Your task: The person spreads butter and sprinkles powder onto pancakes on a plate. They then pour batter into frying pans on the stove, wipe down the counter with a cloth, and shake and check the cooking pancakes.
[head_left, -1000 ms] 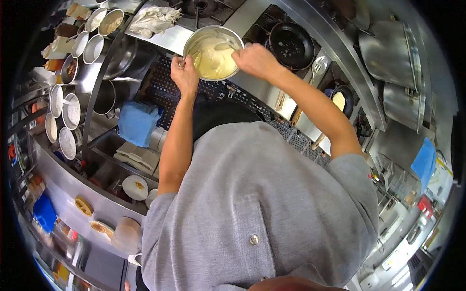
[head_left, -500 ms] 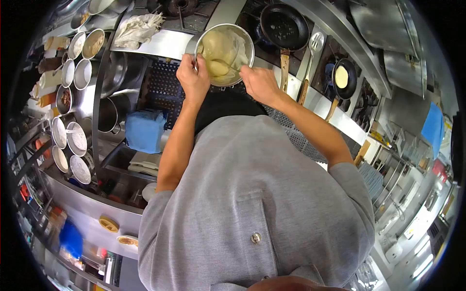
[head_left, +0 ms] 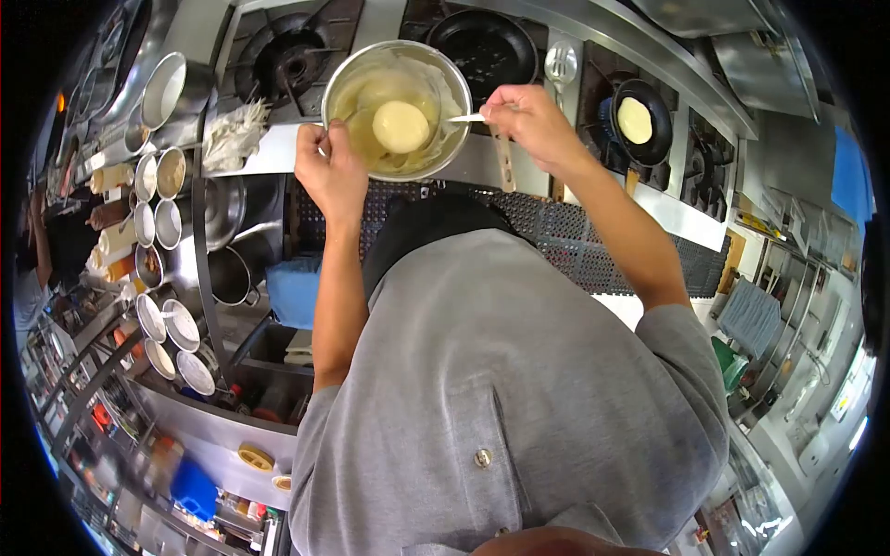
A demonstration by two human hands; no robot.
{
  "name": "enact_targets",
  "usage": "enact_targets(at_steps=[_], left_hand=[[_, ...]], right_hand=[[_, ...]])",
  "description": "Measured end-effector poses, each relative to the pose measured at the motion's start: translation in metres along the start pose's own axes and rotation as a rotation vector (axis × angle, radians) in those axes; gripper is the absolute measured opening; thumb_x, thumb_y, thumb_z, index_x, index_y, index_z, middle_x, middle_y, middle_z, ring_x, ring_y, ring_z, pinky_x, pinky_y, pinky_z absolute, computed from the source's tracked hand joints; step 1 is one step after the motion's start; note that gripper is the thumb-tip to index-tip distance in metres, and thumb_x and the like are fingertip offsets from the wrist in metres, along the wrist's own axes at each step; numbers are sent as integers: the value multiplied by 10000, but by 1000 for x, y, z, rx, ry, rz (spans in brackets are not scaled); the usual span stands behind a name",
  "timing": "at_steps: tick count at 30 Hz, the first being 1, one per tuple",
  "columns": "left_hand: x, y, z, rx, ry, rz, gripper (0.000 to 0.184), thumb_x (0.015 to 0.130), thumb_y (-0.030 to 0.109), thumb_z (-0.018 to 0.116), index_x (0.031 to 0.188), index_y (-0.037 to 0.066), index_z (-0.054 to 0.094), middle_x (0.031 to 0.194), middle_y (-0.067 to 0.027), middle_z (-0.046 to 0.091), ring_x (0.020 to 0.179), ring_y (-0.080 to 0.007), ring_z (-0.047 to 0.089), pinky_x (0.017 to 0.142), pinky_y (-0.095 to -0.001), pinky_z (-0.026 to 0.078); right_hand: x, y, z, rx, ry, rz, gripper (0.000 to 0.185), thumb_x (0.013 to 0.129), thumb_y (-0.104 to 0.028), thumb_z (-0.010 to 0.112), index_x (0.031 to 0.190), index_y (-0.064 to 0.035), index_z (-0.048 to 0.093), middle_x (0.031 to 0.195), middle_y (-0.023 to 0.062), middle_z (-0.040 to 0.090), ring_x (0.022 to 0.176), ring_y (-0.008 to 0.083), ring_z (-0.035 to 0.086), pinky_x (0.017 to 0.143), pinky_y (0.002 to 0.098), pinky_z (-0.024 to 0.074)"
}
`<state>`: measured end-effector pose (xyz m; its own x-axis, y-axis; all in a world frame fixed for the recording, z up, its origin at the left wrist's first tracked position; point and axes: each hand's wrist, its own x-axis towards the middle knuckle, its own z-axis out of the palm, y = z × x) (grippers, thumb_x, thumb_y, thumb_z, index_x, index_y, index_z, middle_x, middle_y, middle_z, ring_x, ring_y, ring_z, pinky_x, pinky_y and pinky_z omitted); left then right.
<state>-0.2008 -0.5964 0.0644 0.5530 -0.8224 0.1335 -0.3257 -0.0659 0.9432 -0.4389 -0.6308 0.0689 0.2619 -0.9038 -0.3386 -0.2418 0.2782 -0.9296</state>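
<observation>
Steel bowl (head_left: 396,44): held out before the body, beside the stove edge, its open mouth facing up; pale yellow batter (head_left: 355,144) coats the inner wall.
Left grip: the left hand (head_left: 336,176) closes on the bowl's left side, thumb over the near rim; whatever the fingers hook outside is hidden.
Right grip: the right hand (head_left: 527,122) is narrow, fingers pinched on the end of the white handle of a ladle (head_left: 468,118).
Ladle line: the long axis runs nearly sideways, leftward from the right grip across the right rim, tilting a little towards the wearer.
Ladle head: a round pale yellow shape (head_left: 400,127), apparently the filled head, lies inside the bowl, left of the right grip and right of the left one; whether it touches the bottom, I cannot tell.
Dark pan (head_left: 482,56): on the stove just beyond the bowl, ahead of the right hand and slightly left; the right hand is nearer to it.
Small pan (head_left: 660,148): right of the right hand and well apart, with a pale yellow round (head_left: 635,120) lying flat in it.
Around: a slotted spoon (head_left: 561,63) lies between the pans; a crumpled cloth (head_left: 236,139) lies left of the bowl.
</observation>
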Motion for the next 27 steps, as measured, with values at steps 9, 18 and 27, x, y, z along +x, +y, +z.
enact_targets(at_steps=[9,18,27], left_hand=[[27,19,62,-109,-56,-10,188,827,59,534,677,24,427,617,10,465,575,-44,367,485,-212,296],[29,-3,61,-178,26,-125,149,821,50,532,707,26,440,609,10,465,558,-51,384,473,-212,300],[17,-13,32,-54,151,-163,210,803,97,529,667,-6,406,578,-9,412,560,-82,360,500,-267,326]], right_hand=[[16,-91,-86,87,69,-57,76,815,-106,591,788,-35,585,548,-91,369,446,4,249,418,203,151],[41,-54,-125,150,159,-1,97,803,-118,616,772,-27,597,575,-58,419,469,18,291,425,197,197],[74,75,-72,-912,519,-393,127,850,-149,543,812,-28,541,587,150,567,625,300,604,527,395,447]])
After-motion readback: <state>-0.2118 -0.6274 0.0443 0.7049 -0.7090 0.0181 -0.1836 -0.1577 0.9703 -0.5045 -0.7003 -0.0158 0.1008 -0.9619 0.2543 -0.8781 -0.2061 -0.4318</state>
